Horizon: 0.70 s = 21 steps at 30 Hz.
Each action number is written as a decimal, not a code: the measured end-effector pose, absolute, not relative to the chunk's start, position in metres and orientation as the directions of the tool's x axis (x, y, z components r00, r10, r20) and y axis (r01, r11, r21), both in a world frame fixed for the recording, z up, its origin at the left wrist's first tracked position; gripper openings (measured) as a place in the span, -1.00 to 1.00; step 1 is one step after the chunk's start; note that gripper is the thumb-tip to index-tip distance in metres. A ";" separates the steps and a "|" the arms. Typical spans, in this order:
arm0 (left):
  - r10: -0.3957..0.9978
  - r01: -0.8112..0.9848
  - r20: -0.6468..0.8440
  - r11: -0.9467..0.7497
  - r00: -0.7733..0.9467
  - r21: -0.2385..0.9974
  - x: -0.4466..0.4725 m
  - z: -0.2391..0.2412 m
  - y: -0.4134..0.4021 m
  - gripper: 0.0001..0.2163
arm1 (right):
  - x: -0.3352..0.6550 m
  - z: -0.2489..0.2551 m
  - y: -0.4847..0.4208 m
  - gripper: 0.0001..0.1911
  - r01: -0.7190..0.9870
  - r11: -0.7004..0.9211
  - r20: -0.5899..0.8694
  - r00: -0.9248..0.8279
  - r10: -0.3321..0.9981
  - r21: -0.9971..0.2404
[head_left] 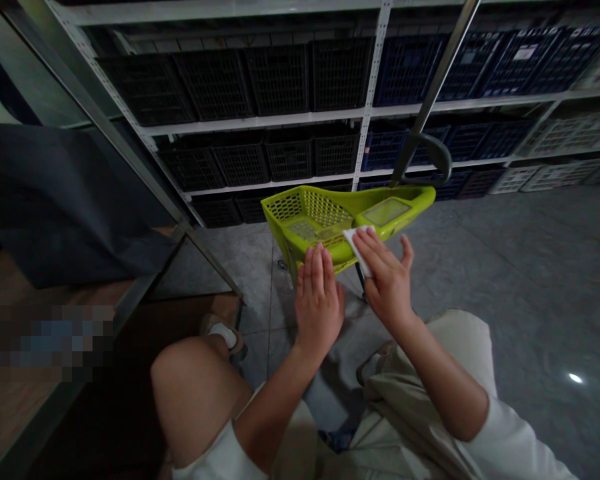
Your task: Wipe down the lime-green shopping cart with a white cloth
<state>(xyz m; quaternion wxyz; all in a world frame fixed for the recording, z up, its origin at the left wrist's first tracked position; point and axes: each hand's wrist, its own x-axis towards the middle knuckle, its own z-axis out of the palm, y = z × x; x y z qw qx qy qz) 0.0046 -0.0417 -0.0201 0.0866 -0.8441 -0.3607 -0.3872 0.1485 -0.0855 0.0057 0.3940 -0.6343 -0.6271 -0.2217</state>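
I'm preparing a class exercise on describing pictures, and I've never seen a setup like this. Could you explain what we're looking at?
There is no machine here, just a person working with two bare hands. The single picture comes from a camera worn on the head, looking forward and down, so you see the arms and legs almost as the wearer would.

The right hand has a white cloth under its fingers, at the near rim of a lime-green plastic basket. The left hand is at that rim too, fingers stretched out and holding nothing that shows.

Below is a grey floor. Behind stand shelves with black crates and dark blue crates.
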 end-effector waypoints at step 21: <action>0.512 0.689 0.760 -0.715 0.401 0.118 0.010 -0.027 -0.037 -0.32 | 0.127 0.011 -0.092 -0.24 0.948 0.257 0.700 -0.056 0.712 -0.186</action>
